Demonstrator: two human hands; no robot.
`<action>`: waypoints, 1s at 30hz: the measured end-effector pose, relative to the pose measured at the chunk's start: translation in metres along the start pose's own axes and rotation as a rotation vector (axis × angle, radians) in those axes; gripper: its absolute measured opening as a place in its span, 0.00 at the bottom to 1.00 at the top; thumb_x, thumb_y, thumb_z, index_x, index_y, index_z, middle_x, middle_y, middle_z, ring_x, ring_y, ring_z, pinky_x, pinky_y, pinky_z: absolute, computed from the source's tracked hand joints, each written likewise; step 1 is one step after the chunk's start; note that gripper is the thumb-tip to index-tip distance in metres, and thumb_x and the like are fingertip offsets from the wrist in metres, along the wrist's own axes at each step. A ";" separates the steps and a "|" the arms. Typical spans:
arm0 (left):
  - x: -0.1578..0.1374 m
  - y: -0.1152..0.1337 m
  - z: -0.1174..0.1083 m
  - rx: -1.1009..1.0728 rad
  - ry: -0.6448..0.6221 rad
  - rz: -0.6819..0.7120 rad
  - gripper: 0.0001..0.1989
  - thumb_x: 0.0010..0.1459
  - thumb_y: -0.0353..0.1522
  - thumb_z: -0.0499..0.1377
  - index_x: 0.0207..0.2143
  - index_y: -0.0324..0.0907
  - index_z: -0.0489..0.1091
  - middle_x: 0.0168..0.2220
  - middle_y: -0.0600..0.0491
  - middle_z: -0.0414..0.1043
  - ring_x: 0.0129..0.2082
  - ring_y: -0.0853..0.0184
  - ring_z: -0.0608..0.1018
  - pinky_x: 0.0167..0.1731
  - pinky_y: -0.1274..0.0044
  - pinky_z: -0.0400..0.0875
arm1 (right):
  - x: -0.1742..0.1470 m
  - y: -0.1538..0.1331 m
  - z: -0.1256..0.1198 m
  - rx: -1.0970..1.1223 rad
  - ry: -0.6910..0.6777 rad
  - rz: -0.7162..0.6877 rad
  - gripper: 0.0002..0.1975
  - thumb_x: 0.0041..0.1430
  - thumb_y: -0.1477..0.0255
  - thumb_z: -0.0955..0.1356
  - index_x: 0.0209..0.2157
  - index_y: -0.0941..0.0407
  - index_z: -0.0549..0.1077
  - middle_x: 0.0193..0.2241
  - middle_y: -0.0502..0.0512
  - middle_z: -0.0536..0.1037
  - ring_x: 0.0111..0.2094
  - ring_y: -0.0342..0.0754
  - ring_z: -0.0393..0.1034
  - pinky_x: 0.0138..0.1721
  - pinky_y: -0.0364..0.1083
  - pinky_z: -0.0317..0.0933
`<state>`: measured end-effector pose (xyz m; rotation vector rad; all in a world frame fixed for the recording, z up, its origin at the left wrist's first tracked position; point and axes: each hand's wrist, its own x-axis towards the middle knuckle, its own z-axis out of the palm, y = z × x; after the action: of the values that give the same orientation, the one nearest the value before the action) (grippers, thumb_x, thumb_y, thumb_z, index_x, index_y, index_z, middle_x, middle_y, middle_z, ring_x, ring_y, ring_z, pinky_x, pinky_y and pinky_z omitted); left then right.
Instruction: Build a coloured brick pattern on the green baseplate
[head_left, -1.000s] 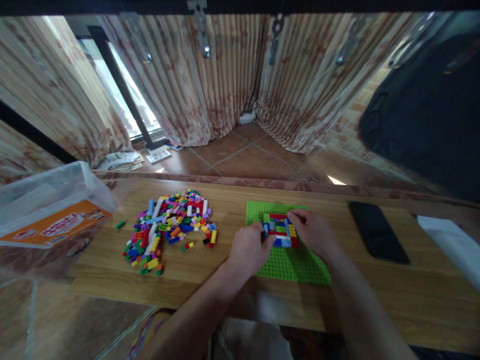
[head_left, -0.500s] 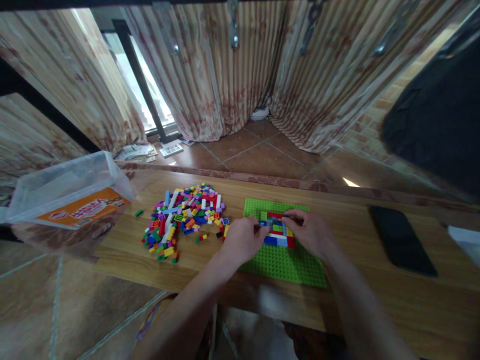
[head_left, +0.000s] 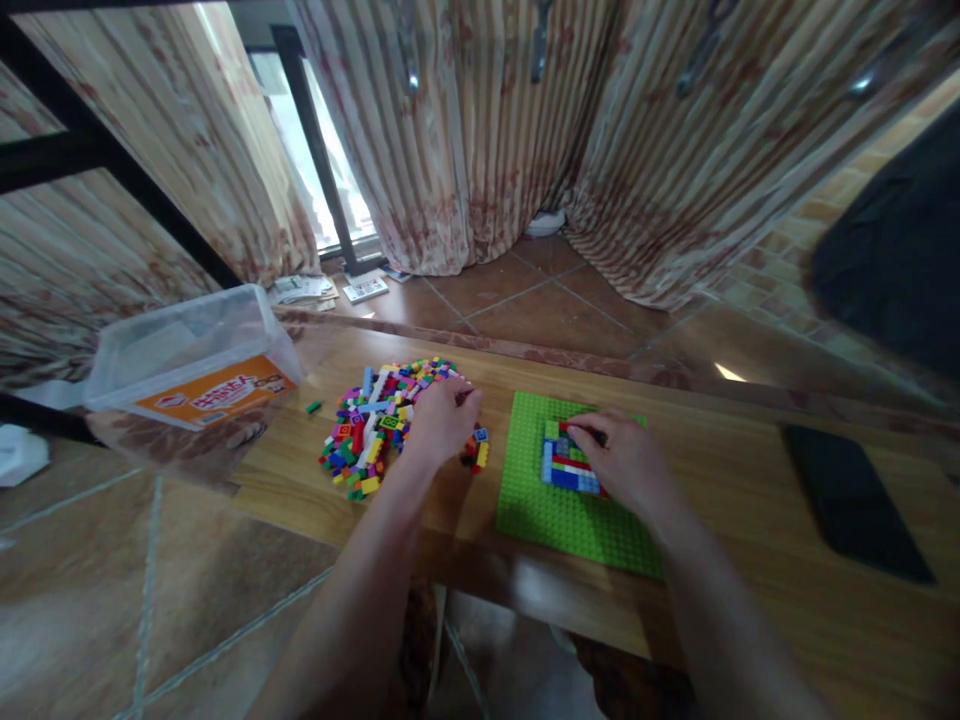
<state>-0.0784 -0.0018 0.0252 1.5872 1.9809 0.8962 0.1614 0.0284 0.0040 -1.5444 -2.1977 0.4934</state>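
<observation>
A small build of red, blue, white and green toy bricks (head_left: 570, 470) sits on a green studded baseplate (head_left: 525, 520). My right hand (head_left: 624, 455) covers its right side, thumb and fingers closed on the bricks at its upper edge. Over at the right side of a heap of loose coloured bricks (head_left: 367, 430) is my left hand (head_left: 439, 420). Its fingers are curled in with the thumb near them; whatever they pinch, if anything, is hidden. A few bricks, among them a yellow brick (head_left: 482, 455), lie just right of the left hand.
A clear plastic box (head_left: 187, 335) with an orange label stands at the table's left end. One green brick (head_left: 313, 407) lies apart near it. To the right, a black phone-like slab (head_left: 855, 500) rests on the wooden table (head_left: 720, 480). Curtains (head_left: 480, 150) hang beyond.
My left hand has left the build and moved left to the brick heap. My right hand stays at the build. The whole view has shifted slightly.
</observation>
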 end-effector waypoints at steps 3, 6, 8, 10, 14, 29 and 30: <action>0.001 -0.003 -0.003 -0.016 0.011 0.002 0.13 0.58 0.32 0.52 0.23 0.39 0.71 0.22 0.55 0.71 0.25 0.70 0.69 0.26 0.79 0.58 | 0.000 -0.002 0.003 -0.014 -0.019 -0.010 0.15 0.61 0.65 0.63 0.36 0.56 0.80 0.35 0.60 0.79 0.37 0.53 0.71 0.41 0.51 0.63; 0.001 -0.004 -0.004 -0.045 0.003 -0.002 0.14 0.58 0.33 0.51 0.24 0.39 0.72 0.24 0.54 0.73 0.26 0.70 0.71 0.27 0.80 0.60 | -0.001 -0.006 0.004 -0.031 -0.021 -0.010 0.15 0.62 0.64 0.63 0.36 0.55 0.80 0.34 0.59 0.78 0.36 0.52 0.71 0.41 0.51 0.63; 0.002 -0.005 -0.004 -0.053 -0.004 -0.002 0.14 0.58 0.33 0.51 0.24 0.39 0.72 0.23 0.54 0.73 0.26 0.70 0.71 0.27 0.80 0.61 | -0.003 -0.011 0.005 -0.065 0.001 -0.004 0.15 0.62 0.65 0.63 0.37 0.55 0.80 0.34 0.60 0.77 0.37 0.53 0.70 0.42 0.52 0.63; 0.002 -0.005 -0.004 -0.056 -0.021 0.013 0.13 0.58 0.32 0.51 0.24 0.39 0.71 0.23 0.55 0.72 0.26 0.70 0.71 0.28 0.80 0.62 | -0.005 -0.017 0.006 -0.108 0.059 -0.010 0.14 0.62 0.66 0.63 0.39 0.56 0.80 0.36 0.61 0.77 0.40 0.55 0.69 0.46 0.54 0.62; 0.001 -0.002 -0.006 -0.045 -0.054 0.058 0.12 0.58 0.31 0.52 0.23 0.39 0.70 0.23 0.55 0.72 0.26 0.70 0.71 0.30 0.79 0.63 | -0.012 -0.039 0.012 -0.063 0.122 -0.189 0.12 0.61 0.69 0.65 0.41 0.54 0.80 0.45 0.62 0.75 0.47 0.57 0.66 0.51 0.57 0.60; -0.003 0.004 -0.008 0.005 -0.083 0.088 0.11 0.58 0.30 0.53 0.24 0.39 0.71 0.24 0.55 0.72 0.26 0.70 0.71 0.29 0.79 0.61 | -0.016 -0.079 0.046 -0.124 -0.118 -0.424 0.10 0.60 0.74 0.67 0.41 0.52 0.78 0.51 0.60 0.71 0.51 0.58 0.61 0.48 0.56 0.59; -0.003 0.004 -0.007 0.015 -0.086 0.100 0.12 0.58 0.30 0.53 0.24 0.39 0.71 0.23 0.55 0.72 0.26 0.70 0.71 0.29 0.78 0.61 | -0.016 -0.080 0.047 -0.132 -0.121 -0.425 0.08 0.60 0.73 0.67 0.40 0.52 0.78 0.51 0.60 0.71 0.51 0.58 0.61 0.48 0.56 0.59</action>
<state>-0.0805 -0.0055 0.0328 1.7164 1.8674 0.8375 0.0776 -0.0150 0.0023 -1.0783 -2.6037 0.3180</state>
